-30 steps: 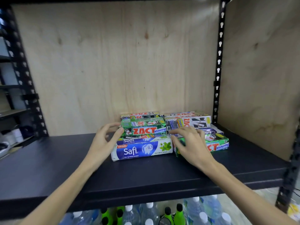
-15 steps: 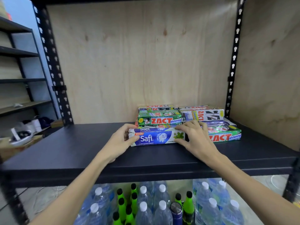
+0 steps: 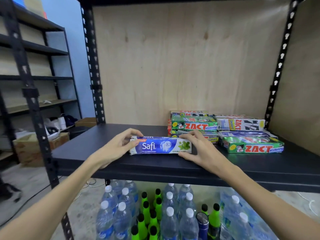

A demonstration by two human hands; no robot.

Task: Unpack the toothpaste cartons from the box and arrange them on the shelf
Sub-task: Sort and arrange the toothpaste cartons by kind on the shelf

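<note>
Blue-and-white Safi carton (image 3: 161, 146) with green mint leaves — green Zact cartons (image 3: 252, 147) lettered red — on a black shelf (image 3: 173, 166).

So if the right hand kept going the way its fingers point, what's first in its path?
Probably the Safi carton that the right hand already grips; beyond it, the ZACT stack, though depth is unclear.

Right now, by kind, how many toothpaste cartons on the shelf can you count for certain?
Blue Safi cartons: 2
Green ZACT Whitening cartons: 2
White ZACT Smokers carton: 1
Total: 5; further cartons behind and beneath are too hidden to count.
</note>
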